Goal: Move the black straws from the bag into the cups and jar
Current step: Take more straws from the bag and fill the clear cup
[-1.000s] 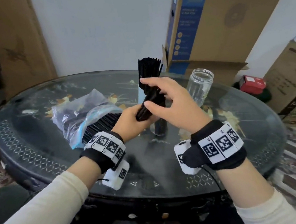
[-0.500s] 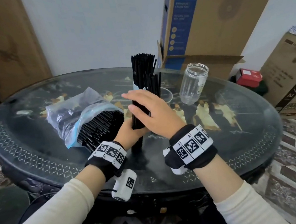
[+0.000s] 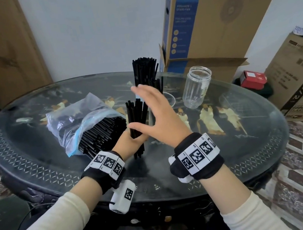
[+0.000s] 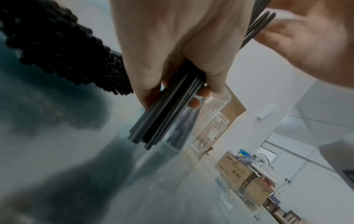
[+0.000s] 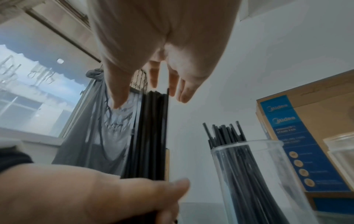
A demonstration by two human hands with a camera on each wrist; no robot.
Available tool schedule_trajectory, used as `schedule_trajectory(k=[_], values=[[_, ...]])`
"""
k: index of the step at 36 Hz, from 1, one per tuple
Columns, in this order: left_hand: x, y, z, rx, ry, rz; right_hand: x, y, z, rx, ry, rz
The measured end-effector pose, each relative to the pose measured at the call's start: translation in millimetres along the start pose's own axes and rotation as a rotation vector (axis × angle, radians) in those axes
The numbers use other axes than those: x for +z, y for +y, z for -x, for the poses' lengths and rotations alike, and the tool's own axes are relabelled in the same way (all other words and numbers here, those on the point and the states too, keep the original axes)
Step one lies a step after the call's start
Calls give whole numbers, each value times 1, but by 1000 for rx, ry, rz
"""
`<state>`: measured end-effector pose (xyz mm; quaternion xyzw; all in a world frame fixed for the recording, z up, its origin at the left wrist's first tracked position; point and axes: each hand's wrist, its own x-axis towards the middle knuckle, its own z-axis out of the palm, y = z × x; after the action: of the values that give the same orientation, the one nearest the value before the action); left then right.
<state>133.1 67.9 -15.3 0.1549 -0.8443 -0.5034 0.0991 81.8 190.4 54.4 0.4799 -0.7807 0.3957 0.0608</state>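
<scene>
My left hand (image 3: 134, 141) grips a bundle of black straws (image 3: 136, 120) and holds it upright, its lower ends on the glass table (image 3: 229, 153). My right hand (image 3: 152, 111) is open, fingers spread, beside and over the bundle's top ends. In the right wrist view the straight fingers (image 5: 172, 84) hover just above the straw tips (image 5: 153, 121). A clear bag (image 3: 82, 120) full of black straws lies to the left. Behind my right hand a clear cup holds upright straws (image 3: 145, 73). The clear jar (image 3: 197, 87) stands empty at the right.
Part of a second clear cup's rim (image 3: 170, 98) shows behind my right hand. A tall cardboard fan box (image 3: 211, 20) leans at the table's far edge. More boxes (image 3: 300, 79) stand on the floor to the right.
The bundle was stood upright on the table. My right hand let go of it and opened above its top ends. My left hand keeps its grip.
</scene>
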Motion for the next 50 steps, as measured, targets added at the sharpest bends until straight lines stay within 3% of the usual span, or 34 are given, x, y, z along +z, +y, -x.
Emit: schedule_trajectory(k=[2,5,9,12,17,22,26,33,38,40,45,50], values=[[-9,9,4,99,-69,43,-7,0,1,71,21,-64],[-19,29,8,285,-269,57,-13,2,2,188,-63,-74],[-21,34,2,325,-525,-144,-17,3,7,247,-248,-252],[-19,37,2,277,-626,-53,-19,1,10,231,-288,-336],[-8,43,-7,278,-470,164,-40,0,3,266,-127,-426],[4,44,-26,388,-49,200,-78,11,-26,261,260,-475],[15,42,-51,272,34,197,-94,37,-53,346,429,-436],[25,37,-83,133,-46,256,-79,69,-79,439,294,-213],[29,30,-91,162,-43,252,-62,80,-78,557,-45,-58],[30,28,-92,179,-21,237,-59,82,-74,570,-118,-42],[31,25,-92,188,1,231,-57,84,-67,483,-1,68],[33,24,-92,175,-3,253,-54,86,-70,191,143,137]])
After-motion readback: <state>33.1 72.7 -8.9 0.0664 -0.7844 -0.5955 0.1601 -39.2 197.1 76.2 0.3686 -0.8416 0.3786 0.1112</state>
